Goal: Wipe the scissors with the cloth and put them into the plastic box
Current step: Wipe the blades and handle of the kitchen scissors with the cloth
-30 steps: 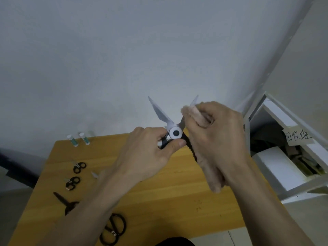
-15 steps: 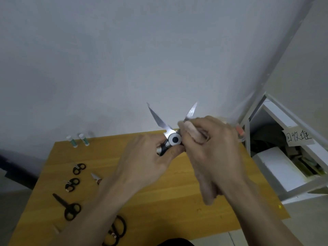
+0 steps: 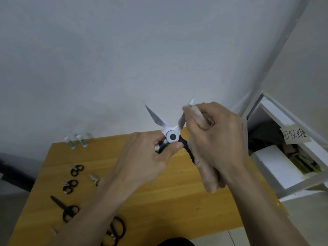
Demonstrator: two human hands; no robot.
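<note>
A wooden table [image 3: 177, 201] stands against a pale wall [image 3: 124, 50]. Above it the left hand [image 3: 142, 160] grips the spread scissors [image 3: 173, 136] by the handle; the right hand [image 3: 216, 139] pinches the cloth [image 3: 197, 115] round one blade. Arms hide some spare scissors [image 3: 117, 229].

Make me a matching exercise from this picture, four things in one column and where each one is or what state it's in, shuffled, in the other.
Column one:
1. open scissors
2. cloth
3. two small tubes
4. paper label

Column two:
A. standing at the far edge of the wooden table, by the wall
B. gripped near the pivot by the left hand, blades spread upward
C. stuck on the white shelf unit, with handwriting on it
D. pinched round one blade by the right hand

Pairs: 1-B, 2-D, 3-A, 4-C
</note>
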